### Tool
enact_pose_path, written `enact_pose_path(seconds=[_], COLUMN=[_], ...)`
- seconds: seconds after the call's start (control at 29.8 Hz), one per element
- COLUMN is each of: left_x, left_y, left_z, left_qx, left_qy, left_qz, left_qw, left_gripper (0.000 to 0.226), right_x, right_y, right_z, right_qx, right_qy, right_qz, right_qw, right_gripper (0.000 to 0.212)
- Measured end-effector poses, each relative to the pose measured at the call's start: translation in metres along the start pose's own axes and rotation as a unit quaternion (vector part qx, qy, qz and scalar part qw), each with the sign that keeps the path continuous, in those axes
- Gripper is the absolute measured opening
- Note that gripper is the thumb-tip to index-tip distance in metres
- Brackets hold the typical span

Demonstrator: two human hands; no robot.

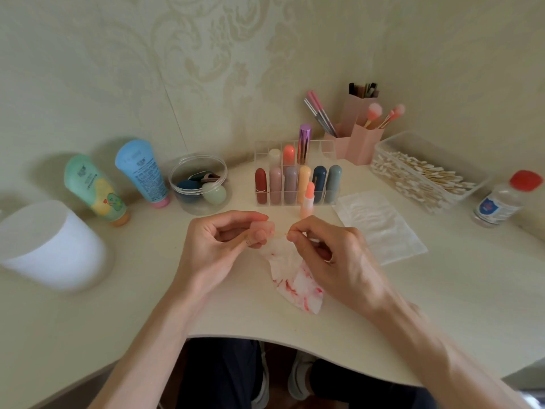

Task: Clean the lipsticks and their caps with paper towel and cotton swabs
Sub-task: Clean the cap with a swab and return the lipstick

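Cap (263, 228), translucent pink, is pinched in the fingertips of the left hand (218, 246) and faces the right hand (333, 255). The right hand pinches a cotton swab (283, 235) aimed at the cap, probably to reach residue inside. A red-stained paper towel (295, 278) trails from under the right hand, close by for wiping. An uncapped lipstick (308, 202) stands upright just in front of the organizer (259, 146), its tip off the desk. The swab box (392, 143) lies to the right of the organizer.
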State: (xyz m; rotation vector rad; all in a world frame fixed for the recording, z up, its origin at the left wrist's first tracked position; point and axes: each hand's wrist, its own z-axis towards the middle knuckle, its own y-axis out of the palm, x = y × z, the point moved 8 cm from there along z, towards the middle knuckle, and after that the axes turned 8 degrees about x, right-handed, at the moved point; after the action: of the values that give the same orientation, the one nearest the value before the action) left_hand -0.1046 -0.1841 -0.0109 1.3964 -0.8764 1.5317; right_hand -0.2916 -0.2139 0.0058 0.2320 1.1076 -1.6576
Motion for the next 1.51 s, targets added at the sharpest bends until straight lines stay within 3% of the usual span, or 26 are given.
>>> enact_pose_path(seconds=[0.23, 0.47, 0.8, 0.94, 1.11, 1.24, 1.51], left_x=[-0.002, -0.005, -0.001, 0.001, -0.003, -0.001, 0.002], left_y=[0.0, 0.005, 0.0, -0.001, 0.008, 0.025, 0.057], left_z=[0.0, 0.0, 0.001, 0.001, 0.002, 0.008, 0.016], left_qx=[-0.002, -0.027, 0.007, 0.0, -0.016, -0.022, -0.066], left_qy=[0.0, -0.004, 0.009, 0.02, -0.003, -0.005, 0.031], left_qz=[0.001, 0.012, 0.003, 0.019, 0.02, 0.011, 0.029], left_qw=[1.0, 1.0, 1.0, 1.0, 1.0, 1.0, 0.997], left_gripper=[0.026, 0.029, 0.025, 0.036, 0.036, 0.022, 0.019], right_x=[0.0, 0.005, 0.005, 0.013, 0.047, 0.083, 0.107], right_y=[0.002, -0.007, 0.004, -0.006, -0.042, -0.075, -0.089], right_z=[-0.002, 0.0, -0.002, 0.005, 0.017, 0.016, 0.008], right_qx=[-0.022, 0.036, -0.031, -0.027, 0.036, 0.084, 0.082], right_qy=[0.011, 0.02, 0.035, 0.041, 0.037, 0.108, 0.178], right_qz=[0.057, 0.01, 0.053, 0.06, -0.086, -0.193, -0.255], right_qw=[0.998, 0.999, 0.997, 0.997, 0.995, 0.972, 0.947], right_gripper=[0.009, 0.009, 0.013, 0.011, 0.006, 0.006, 0.007])
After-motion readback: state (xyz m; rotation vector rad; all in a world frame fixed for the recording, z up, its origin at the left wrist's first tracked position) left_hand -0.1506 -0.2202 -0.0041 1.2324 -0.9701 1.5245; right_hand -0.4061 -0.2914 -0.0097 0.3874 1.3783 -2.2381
